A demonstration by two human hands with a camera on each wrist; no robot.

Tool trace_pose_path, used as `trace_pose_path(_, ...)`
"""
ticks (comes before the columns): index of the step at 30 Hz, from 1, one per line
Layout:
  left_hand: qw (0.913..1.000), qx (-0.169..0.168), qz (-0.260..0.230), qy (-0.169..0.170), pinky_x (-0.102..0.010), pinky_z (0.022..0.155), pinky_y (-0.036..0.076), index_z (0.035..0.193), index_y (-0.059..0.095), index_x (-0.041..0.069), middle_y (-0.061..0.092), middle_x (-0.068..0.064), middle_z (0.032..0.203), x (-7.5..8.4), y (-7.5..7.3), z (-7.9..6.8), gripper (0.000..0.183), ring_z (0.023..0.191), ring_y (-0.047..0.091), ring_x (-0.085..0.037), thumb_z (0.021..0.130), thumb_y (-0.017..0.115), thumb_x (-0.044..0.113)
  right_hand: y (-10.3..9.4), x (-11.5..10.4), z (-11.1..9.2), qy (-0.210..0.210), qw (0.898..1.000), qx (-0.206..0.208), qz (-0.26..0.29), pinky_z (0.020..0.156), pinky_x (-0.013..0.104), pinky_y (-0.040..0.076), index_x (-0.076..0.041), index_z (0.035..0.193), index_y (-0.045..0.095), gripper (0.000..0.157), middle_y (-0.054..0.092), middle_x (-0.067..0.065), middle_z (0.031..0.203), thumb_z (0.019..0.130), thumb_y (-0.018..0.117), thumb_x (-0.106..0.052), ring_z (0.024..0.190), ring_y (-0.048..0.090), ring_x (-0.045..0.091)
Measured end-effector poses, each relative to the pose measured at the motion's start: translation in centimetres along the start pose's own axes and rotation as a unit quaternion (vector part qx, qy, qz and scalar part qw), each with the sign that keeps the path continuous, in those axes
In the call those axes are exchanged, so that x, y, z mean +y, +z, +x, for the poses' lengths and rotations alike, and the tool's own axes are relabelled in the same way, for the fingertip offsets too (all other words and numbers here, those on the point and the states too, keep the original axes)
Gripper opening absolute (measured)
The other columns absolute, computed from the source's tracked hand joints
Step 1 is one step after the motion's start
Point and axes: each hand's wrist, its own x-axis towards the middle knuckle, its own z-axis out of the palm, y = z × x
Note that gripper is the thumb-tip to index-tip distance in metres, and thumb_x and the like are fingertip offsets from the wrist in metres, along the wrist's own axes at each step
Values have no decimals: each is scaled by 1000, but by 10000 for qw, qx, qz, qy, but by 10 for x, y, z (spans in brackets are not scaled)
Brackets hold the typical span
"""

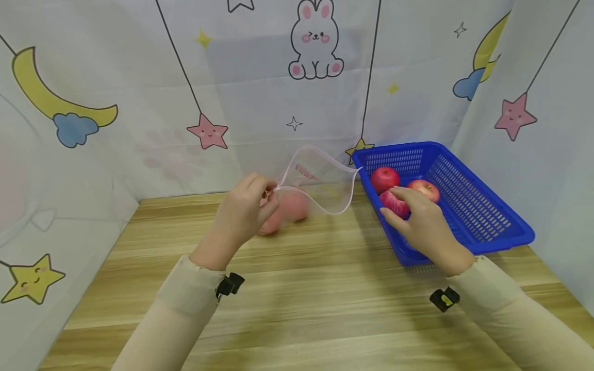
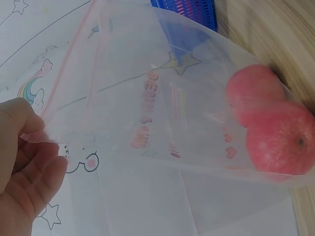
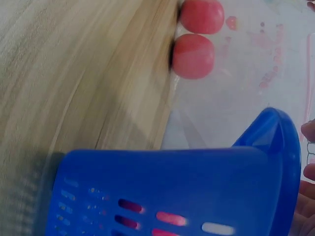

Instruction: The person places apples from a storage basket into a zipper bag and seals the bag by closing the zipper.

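My left hand (image 1: 246, 208) pinches the edge of a clear plastic zip bag (image 1: 331, 198), whose mouth gapes toward the right. Two red apples (image 2: 280, 140) lie at the bottom of the bag, low near the wooden table. Over the near left side of a blue basket (image 1: 482, 226) hovers my right hand (image 1: 424, 224), thumb and fingers spread above a red apple (image 1: 394, 204). Only fingertips (image 3: 309, 172) of that hand show in the right wrist view, past the basket's rim. Two more apples sit close by in the basket, one red (image 1: 385, 179) and one paler (image 1: 424, 189).
The basket stands at the right of the wooden table (image 1: 297, 309), its slotted walls rising around the apples. Behind the table hangs a white curtain (image 1: 260, 93) printed with stars, moons and a rabbit.
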Motion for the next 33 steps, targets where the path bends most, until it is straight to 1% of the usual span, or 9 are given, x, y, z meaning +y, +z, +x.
trace_pose_path(7, 9998, -83, -32, -150, -27, 56, 52, 83, 61, -4, 59, -12, 74, -1, -3, 2, 7, 66, 59, -21, 76, 62, -5, -8, 9, 3, 421, 9979, -461, -157, 85, 56, 49, 3, 116, 60, 40, 63, 24, 111, 84, 71, -17, 105, 58, 40)
trace_pose_path(15, 9995, -154, 6, -282, -27, 57, 52, 84, 61, -4, 60, -13, 75, -1, -6, 4, 8, 67, 59, -22, 76, 63, -5, -15, 25, 7, 792, 9918, -948, -338, 88, 58, 46, 5, 116, 57, 41, 60, 26, 113, 86, 68, -20, 106, 56, 42)
trace_pose_path(19, 9993, -161, 28, -333, -27, 57, 52, 84, 61, -4, 60, -14, 76, -2, -7, 5, 7, 67, 59, -22, 77, 62, -5, -20, 30, 12, 990, 9852, -1357, -348, 90, 59, 44, 4, 119, 56, 43, 57, 27, 118, 87, 67, -22, 110, 53, 44)
trace_pose_path(23, 9989, -187, 32, -429, -27, 57, 51, 85, 62, -4, 61, -13, 77, -2, -9, 5, 6, 68, 58, -22, 79, 62, -3, -22, 36, 17, 1130, 9768, -1764, -439, 94, 61, 40, 6, 123, 53, 50, 54, 30, 122, 86, 67, -24, 115, 48, 47)
trace_pose_path(28, 9985, -179, 53, -514, -27, 57, 51, 85, 62, -4, 61, -14, 77, -4, -10, 6, 6, 68, 59, -22, 79, 62, -3, -23, 43, 25, 1130, 9705, -2070, -497, 97, 60, 38, 8, 123, 52, 53, 54, 32, 121, 85, 69, -25, 116, 47, 47)
trace_pose_path(33, 9985, -117, 52, -537, -27, 58, 52, 84, 62, -5, 61, -14, 77, -5, -10, 6, 5, 68, 59, -23, 79, 61, -3, -24, 47, 33, 1221, 9621, -2398, -451, 94, 59, 40, 9, 124, 53, 55, 54, 32, 122, 85, 68, -27, 114, 50, 46)
